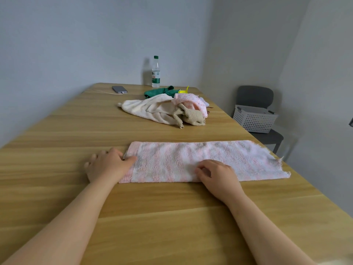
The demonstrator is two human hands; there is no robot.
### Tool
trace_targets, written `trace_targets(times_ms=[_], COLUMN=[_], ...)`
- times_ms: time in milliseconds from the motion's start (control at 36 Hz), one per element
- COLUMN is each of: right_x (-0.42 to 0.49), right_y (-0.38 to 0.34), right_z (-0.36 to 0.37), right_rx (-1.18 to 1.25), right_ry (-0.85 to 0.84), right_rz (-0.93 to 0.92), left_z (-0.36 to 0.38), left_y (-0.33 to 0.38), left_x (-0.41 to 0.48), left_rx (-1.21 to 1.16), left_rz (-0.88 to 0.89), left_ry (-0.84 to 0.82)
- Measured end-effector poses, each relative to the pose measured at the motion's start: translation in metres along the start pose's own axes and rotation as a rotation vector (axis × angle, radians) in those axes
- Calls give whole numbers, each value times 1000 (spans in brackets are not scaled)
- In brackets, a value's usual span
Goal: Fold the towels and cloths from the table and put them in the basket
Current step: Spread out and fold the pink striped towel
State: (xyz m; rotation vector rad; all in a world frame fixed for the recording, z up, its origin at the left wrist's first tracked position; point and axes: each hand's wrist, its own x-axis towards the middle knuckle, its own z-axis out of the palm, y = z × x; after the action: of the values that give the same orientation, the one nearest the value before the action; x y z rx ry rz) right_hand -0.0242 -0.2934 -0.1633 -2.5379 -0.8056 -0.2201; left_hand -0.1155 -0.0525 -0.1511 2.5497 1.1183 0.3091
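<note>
A pink and white striped towel (219,159) lies flat as a long strip across the wooden table (76,131). My left hand (108,163) rests at its left end, thumb on the cloth and fingers over the edge. My right hand (215,175) lies near the towel's middle at the near edge, fingers curled and pinching the fabric. Farther back sits a heap of cloths: a cream towel (147,108), a tan cloth (191,116), a pink dotted cloth (193,101) and a green cloth (162,91). The white perforated basket (254,119) stands on a chair to the right.
A water bottle (155,73) with a green cap stands at the table's far edge. A phone (119,89) with a cable lies to its left. The grey chair (267,134) holding the basket stands beside the table's right edge, near the wall corner.
</note>
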Motion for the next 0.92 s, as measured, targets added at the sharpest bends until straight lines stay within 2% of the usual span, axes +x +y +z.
trace_targets(times_ms=[139,306,417,500,556,667,778,917], right_x=[0,0,-1,2,3,4,2,0], right_y=[1,-1,-7,-21,-34,-43,-42,-44], right_z=[2,2,1,2,8,20,18,15], right_rx=[-23,-28,-60,123,229,120,250,328], right_ry=[6,8,97,215,172,67,67,86], right_rz=[-23,-19,-27,26,29,-34,1,-37], left_z=[0,6,6,5,3,4,2,3], left_y=[7,13,16,20,23,28,27,30], left_x=[-1,-9,-13,-20,-26,-32,-37,-36], left_rx=[31,-510,-671,-688,-649,-544,-490,-488], left_rz=[129,246,311,370,428,521,558,655], left_ry=[-79,-78,-145,-190,-188,-141,-23,6])
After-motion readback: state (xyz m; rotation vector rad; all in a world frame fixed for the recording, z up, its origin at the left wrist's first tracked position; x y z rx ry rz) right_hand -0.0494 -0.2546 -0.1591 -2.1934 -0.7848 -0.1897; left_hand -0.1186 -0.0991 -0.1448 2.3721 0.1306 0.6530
